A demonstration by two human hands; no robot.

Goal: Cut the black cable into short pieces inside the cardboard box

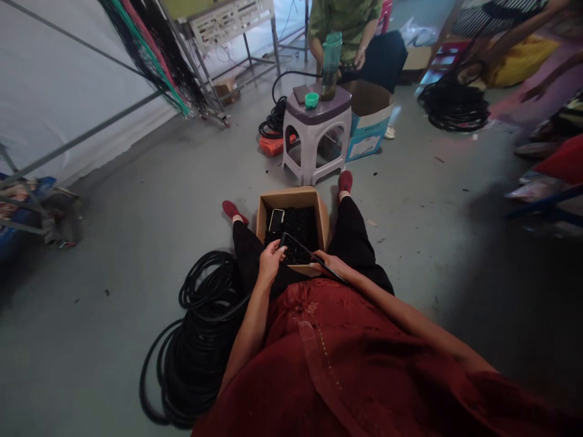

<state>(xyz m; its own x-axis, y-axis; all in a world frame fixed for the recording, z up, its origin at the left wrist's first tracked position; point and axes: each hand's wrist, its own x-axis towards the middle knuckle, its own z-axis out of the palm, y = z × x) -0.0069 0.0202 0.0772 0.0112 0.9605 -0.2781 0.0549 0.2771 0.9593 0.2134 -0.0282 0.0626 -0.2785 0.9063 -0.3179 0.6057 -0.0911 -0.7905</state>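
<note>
My left hand (271, 261) is closed around a short black piece (283, 239), probably the end of a black cable, above the open cardboard box between my legs. My right hand (331, 264) grips a long, thin dark tool (298, 243); its slim shaft reaches toward the left fingertips, and its exact kind is unclear. Below both hands, the cardboard box (324, 221) contains many small black parts (300, 221). On those parts lies a phone (276, 220) with a light edge. A pile of coiled black cable (200, 346) rests on the floor beside my left leg.
A plastic stool (306, 130) ahead bears a bottle (331, 67), a green cap (311, 100) and a flat dark object. Behind it sits a person (346, 30) near a blue-and-white carton (367, 136). Another cable coil (455, 109) and a person's arms are at right.
</note>
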